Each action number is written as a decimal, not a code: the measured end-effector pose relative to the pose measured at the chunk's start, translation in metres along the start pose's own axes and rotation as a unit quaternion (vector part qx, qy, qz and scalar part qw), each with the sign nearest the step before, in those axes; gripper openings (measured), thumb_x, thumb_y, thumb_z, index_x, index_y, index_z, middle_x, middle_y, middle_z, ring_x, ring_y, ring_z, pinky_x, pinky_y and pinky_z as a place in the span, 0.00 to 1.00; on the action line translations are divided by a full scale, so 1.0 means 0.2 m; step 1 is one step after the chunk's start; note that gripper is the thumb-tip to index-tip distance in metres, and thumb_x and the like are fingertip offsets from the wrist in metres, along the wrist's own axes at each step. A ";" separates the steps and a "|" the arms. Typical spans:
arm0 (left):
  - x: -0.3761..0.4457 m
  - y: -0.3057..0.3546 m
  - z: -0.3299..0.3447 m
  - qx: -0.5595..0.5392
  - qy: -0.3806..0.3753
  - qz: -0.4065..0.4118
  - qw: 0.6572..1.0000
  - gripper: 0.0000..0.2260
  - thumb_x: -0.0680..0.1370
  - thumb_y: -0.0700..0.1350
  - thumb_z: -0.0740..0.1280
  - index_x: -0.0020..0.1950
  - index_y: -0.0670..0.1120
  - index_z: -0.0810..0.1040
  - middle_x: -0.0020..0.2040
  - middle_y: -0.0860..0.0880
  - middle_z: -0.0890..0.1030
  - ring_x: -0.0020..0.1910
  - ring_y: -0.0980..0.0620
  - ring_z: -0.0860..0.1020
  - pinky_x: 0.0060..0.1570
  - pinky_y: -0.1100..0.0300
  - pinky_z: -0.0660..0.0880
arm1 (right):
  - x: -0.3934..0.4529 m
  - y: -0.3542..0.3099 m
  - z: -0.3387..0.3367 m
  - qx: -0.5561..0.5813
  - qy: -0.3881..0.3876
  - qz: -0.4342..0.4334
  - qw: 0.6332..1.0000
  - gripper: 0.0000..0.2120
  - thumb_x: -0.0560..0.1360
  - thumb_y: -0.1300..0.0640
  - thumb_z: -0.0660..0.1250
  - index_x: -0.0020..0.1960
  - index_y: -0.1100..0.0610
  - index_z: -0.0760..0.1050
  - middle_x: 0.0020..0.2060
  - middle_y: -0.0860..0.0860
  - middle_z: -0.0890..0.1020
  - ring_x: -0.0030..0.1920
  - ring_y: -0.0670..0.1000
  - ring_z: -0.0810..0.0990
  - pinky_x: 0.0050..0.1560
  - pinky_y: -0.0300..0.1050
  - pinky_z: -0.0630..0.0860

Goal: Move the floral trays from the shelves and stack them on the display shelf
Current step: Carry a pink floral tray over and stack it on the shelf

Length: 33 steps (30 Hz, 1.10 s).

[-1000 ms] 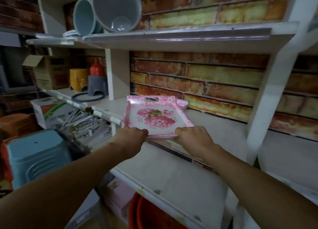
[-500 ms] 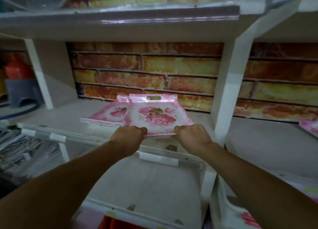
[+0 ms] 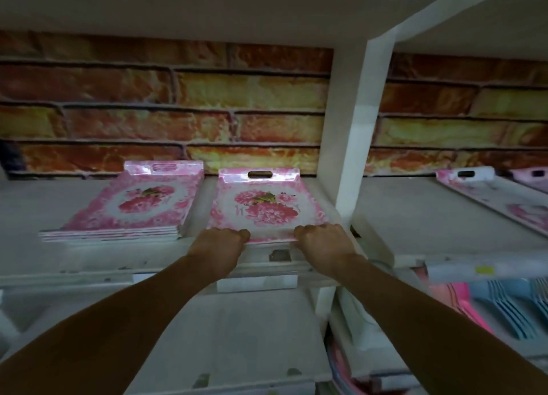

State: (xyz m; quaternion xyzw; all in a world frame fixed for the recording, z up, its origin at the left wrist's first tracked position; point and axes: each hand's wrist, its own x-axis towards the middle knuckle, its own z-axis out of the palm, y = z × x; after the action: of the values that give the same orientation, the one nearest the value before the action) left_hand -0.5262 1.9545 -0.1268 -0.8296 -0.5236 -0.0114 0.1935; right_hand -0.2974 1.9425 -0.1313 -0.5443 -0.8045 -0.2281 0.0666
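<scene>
A wall of red and yellow brick-pattern panelling (image 3: 184, 110) fills the back, at twelve o'clock. In front of it runs a pale white display shelf (image 3: 89, 264), split by a white upright post (image 3: 347, 145) at about one o'clock. On the shelf, at ten o'clock from the hands, sits a stack of pink floral rectangular trays (image 3: 133, 207); whether it touches the tray just beside it at its three o'clock cannot be told. That single pink floral plastic tray with a slotted handle (image 3: 261, 205) lies on the shelf board, its handle end pointing to twelve o'clock. Its near edge, at six o'clock, lies within both grips: the left hand (image 3: 218, 242) holds the seven o'clock corner, the right hand (image 3: 321, 239) the five o'clock corner, each with fingers curled over the rim. More floral trays (image 3: 498, 199) lie in the bay at three o'clock, and stacked blue and pink plastic items (image 3: 504, 308) sit at four o'clock below.
</scene>
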 end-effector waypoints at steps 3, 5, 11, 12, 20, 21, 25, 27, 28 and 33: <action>0.01 -0.04 0.05 0.000 -0.005 0.010 1.000 0.13 0.80 0.42 0.58 0.63 0.50 0.70 0.53 0.46 0.81 0.51 0.44 0.80 0.46 0.55 0.75 | 0.02 -0.05 0.02 -0.010 -0.015 0.015 1.000 0.11 0.80 0.51 0.59 0.56 0.56 0.75 0.48 0.54 0.84 0.44 0.56 0.83 0.45 0.45 0.75; 0.02 -0.06 0.08 -0.003 -0.016 0.017 1.000 0.13 0.79 0.41 0.58 0.63 0.49 0.70 0.53 0.46 0.81 0.51 0.44 0.80 0.46 0.55 0.75 | 0.02 -0.08 0.03 -0.017 -0.032 0.023 0.999 0.11 0.79 0.55 0.58 0.58 0.56 0.75 0.48 0.55 0.83 0.45 0.56 0.83 0.46 0.45 0.76; 0.03 -0.07 0.11 -0.017 -0.024 0.030 0.999 0.14 0.77 0.39 0.59 0.62 0.48 0.71 0.53 0.46 0.81 0.51 0.44 0.80 0.46 0.55 0.73 | 0.03 -0.10 0.03 -0.006 -0.042 0.033 0.999 0.12 0.78 0.55 0.57 0.58 0.55 0.75 0.48 0.54 0.83 0.44 0.56 0.82 0.45 0.46 0.75; 0.02 -0.07 0.10 -0.021 -0.023 0.030 0.999 0.14 0.77 0.39 0.59 0.61 0.48 0.71 0.53 0.45 0.81 0.51 0.44 0.80 0.46 0.55 0.73 | 0.03 -0.10 0.03 -0.003 -0.041 0.032 0.999 0.12 0.78 0.54 0.57 0.58 0.55 0.75 0.48 0.53 0.83 0.43 0.55 0.82 0.44 0.46 0.75; 0.08 -0.05 -0.05 -0.137 -0.029 0.069 0.988 0.28 0.75 0.60 0.62 0.69 0.47 0.62 0.55 0.46 0.78 0.51 0.45 0.77 0.43 0.55 0.73 | 0.00 -0.05 -0.04 0.086 -0.077 0.078 0.990 0.33 0.73 0.30 0.56 0.68 0.51 0.65 0.62 0.51 0.76 0.58 0.55 0.76 0.59 0.48 0.70; 0.09 -0.03 -0.09 -0.149 -0.013 0.072 0.986 0.31 0.74 0.62 0.63 0.70 0.48 0.61 0.57 0.46 0.77 0.53 0.45 0.76 0.45 0.55 0.73 | -0.02 -0.04 -0.08 0.087 -0.074 0.087 0.990 0.37 0.71 0.27 0.54 0.71 0.50 0.63 0.66 0.51 0.73 0.63 0.55 0.73 0.63 0.50 0.68; 0.16 0.08 -0.21 -0.170 0.018 0.101 0.980 0.36 0.72 0.68 0.62 0.72 0.48 0.61 0.69 0.44 0.70 0.65 0.44 0.70 0.58 0.49 0.72 | -0.16 0.05 -0.20 0.079 -0.063 0.137 0.985 0.39 0.72 0.27 0.53 0.75 0.49 0.58 0.72 0.49 0.65 0.70 0.53 0.64 0.68 0.53 0.64; 0.18 0.18 -0.25 -0.177 0.023 0.120 0.977 0.35 0.72 0.68 0.61 0.72 0.49 0.62 0.69 0.46 0.70 0.66 0.45 0.68 0.61 0.48 0.70 | -0.27 0.10 -0.24 0.069 -0.071 0.164 0.981 0.38 0.73 0.28 0.54 0.75 0.48 0.57 0.73 0.49 0.65 0.71 0.53 0.63 0.68 0.53 0.64; 0.18 0.23 -0.27 -0.177 0.024 0.130 0.975 0.35 0.72 0.68 0.60 0.72 0.49 0.62 0.69 0.46 0.70 0.66 0.45 0.69 0.61 0.49 0.70 | -0.33 0.12 -0.27 0.064 -0.076 0.179 0.979 0.38 0.73 0.28 0.54 0.75 0.48 0.57 0.73 0.50 0.65 0.71 0.53 0.63 0.68 0.53 0.64; 0.17 0.57 -0.38 -0.197 0.019 0.175 0.964 0.36 0.72 0.69 0.59 0.72 0.49 0.62 0.71 0.47 0.68 0.67 0.45 0.67 0.61 0.49 0.70 | -0.71 0.28 -0.40 0.042 -0.104 0.245 0.963 0.37 0.73 0.28 0.54 0.75 0.49 0.57 0.73 0.50 0.64 0.71 0.54 0.62 0.69 0.53 0.63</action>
State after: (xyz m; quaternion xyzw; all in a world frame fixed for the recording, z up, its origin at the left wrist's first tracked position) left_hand -0.3969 1.9161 -0.0837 -0.9298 -0.3536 -0.0958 0.0353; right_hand -0.2014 1.8055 -0.0945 -0.7424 -0.6577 -0.1129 0.0592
